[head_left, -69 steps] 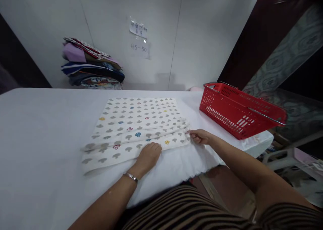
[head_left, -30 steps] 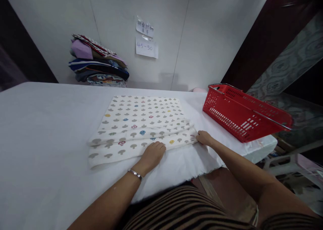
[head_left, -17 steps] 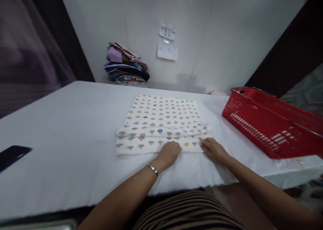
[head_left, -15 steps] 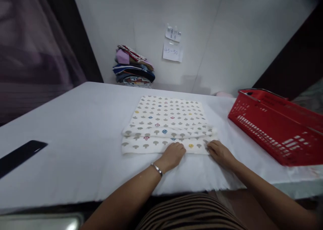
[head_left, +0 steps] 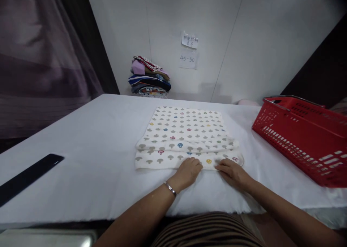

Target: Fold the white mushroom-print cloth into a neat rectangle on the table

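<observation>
A white cloth (head_left: 187, 126) printed with small grey, red, blue and yellow mushrooms lies on the table, with a raised fold running across its near part. My left hand (head_left: 189, 172), a silver bracelet on its wrist, has its fingers curled closed on the middle of the cloth's near edge. Farther right, my right hand (head_left: 233, 173) pinches the same edge between thumb and fingers. Beyond the right hand, the cloth's near right corner sits slightly curled. The undersides of my fingers are hidden.
A red plastic basket (head_left: 300, 138) with metal handles stands at the right. On the left lies a dark flat object (head_left: 31, 176). Folded fabrics (head_left: 150, 77) are stacked at the back against the wall, near two paper notes (head_left: 187, 59). White covering spreads over the table (head_left: 89, 149).
My right hand has slid left along the near edge, closer to my left hand, uncovering the cloth's right corner. The whole view has shifted slightly.
</observation>
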### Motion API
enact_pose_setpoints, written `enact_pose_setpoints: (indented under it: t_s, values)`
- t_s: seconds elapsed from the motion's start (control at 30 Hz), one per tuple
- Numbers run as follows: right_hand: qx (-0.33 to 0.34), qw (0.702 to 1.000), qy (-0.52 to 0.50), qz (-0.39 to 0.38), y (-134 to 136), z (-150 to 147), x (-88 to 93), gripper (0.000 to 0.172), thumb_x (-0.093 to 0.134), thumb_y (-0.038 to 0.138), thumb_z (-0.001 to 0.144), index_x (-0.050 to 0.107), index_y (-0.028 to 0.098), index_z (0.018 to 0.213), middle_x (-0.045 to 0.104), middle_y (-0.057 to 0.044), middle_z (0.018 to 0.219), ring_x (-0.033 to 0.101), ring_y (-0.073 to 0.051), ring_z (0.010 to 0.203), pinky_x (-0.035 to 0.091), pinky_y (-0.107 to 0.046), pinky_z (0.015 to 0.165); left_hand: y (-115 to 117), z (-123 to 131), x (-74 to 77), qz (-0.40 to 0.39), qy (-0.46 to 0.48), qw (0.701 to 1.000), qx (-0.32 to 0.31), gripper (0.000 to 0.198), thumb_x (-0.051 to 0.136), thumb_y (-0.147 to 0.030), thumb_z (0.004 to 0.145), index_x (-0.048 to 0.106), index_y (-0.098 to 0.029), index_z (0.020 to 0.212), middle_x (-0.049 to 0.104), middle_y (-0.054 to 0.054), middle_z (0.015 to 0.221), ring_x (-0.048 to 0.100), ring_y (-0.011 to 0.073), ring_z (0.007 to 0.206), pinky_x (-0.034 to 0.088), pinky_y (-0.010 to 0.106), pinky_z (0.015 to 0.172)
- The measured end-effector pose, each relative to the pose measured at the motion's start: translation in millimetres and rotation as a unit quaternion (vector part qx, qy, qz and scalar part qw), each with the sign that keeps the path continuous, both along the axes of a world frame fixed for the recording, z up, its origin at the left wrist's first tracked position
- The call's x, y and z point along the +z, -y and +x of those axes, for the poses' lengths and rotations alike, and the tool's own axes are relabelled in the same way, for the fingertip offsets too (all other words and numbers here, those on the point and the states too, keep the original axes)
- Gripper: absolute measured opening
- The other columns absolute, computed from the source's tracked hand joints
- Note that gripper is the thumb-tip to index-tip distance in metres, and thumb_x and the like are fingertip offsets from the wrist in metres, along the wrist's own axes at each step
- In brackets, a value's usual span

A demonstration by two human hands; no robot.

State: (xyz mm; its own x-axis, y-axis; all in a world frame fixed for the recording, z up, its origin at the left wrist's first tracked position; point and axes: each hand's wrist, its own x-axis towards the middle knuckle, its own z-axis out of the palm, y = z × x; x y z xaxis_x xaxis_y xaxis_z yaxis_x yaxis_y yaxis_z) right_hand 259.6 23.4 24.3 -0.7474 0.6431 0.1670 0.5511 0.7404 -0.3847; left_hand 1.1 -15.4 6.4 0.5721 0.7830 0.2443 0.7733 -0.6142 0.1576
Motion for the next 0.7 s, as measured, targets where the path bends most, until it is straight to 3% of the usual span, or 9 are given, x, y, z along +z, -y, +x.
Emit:
enact_pose_setpoints:
  t_s: [0.1,0.2,0.3,0.4,0.53,0.7]
  values:
    - [0.006,0.999,-0.001,-0.041,-8,-1,15.8,0.021,0.046,0.029,0.09,0.066,0.028,0.098,0.062,-0.007,0.092,0.057,-0.021,0.085,0.046,-0.034,0.076,3,-2,6.7,-0.016,0.003,1.0,0.002,0.011,0.047,-0.015,0.089,0.057,-0.019,0.086,0.058,0.004,0.089,0.05,0.0179,0.085,0.039,0.032,0.073]
    - [-0.054,0.997,-0.045,-0.03,-33,-3,31.2,0.023,0.044,0.028,0.091,0.066,0.025,0.098,0.063,-0.008,0.095,0.058,-0.021,0.089,0.047,-0.034,0.079,-2,-10,23.4,-0.051,0.047,0.998,-0.011,0.014,0.047,-0.021,0.09,0.06,-0.02,0.086,0.06,0.003,0.09,0.052,0.0171,0.086,0.041,0.031,0.073]
    - [-0.125,0.991,-0.053,0.006,-72,-6,38.5,0.023,0.046,0.024,0.089,0.066,0.023,0.099,0.064,-0.009,0.102,0.057,-0.022,0.097,0.045,-0.036,0.087,-23,-24,43.8,-0.047,0.103,0.993,0.016,0.021,0.041,-0.024,0.093,0.061,-0.02,0.09,0.062,0.004,0.093,0.054,0.017,0.088,0.042,0.03,0.077]
    - [-0.148,0.989,0.016,-0.005,-111,-10,38.5,0.026,0.049,0.017,0.084,0.067,0.022,0.103,0.063,-0.008,0.113,0.053,-0.024,0.11,0.041,-0.038,0.096,-52,-44,57.3,-0.037,0.108,0.991,0.071,0.023,0.04,-0.024,0.093,0.062,-0.02,0.092,0.064,0.004,0.096,0.054,0.0183,0.093,0.042,0.032,0.082]
    - [-0.104,0.985,0.125,-0.065,-148,-14,35.5,0.035,0.057,0.017,0.077,0.065,0.022,0.112,0.061,-0.008,0.12,0.053,-0.025,0.113,0.039,-0.036,0.098,-79,-70,61.2,-0.095,0.044,0.982,0.157,0.025,0.039,-0.026,0.091,0.062,-0.018,0.088,0.065,0.006,0.094,0.057,0.0203,0.093,0.043,0.032,0.079]
    - [-0.108,0.974,0.187,-0.073,-165,-14,32.5,0.03,0.062,0.02,0.073,0.067,0.019,0.103,0.065,-0.01,0.108,0.058,-0.025,0.1,0.042,-0.033,0.088,-89,-83,60.8,-0.154,-0.018,0.97,0.185,0.024,0.048,-0.03,0.085,0.064,-0.018,0.098,0.065,0.008,0.098,0.058,0.0225,0.094,0.043,0.031,0.076]
